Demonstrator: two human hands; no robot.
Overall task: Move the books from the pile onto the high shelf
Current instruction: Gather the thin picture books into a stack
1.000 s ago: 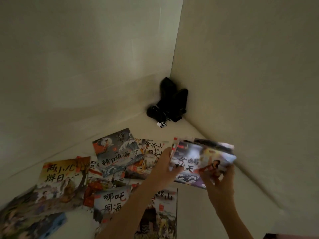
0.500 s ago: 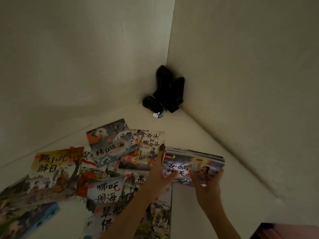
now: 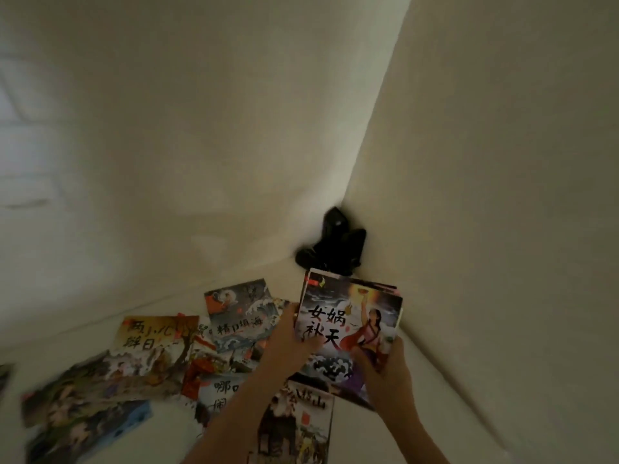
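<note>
Both hands gripping thin stack of glossy picture books (image 3: 351, 316), top cover w/ robed figure + black brush lettering. Left hand (image 3: 290, 343) clamps stack's left edge, thumb on cover. Right hand (image 3: 385, 373) clamps lower right corner. Stack tilted up, cover facing camera, above pale white shelf surface (image 3: 412, 413) nr right wall. More picture books (image 3: 234, 313) scattered flat on shelf, left of stack, overlapping. Black bundled object (image 3: 335, 249) in back corner, just behind stack; blurred, can't ID.
</note>
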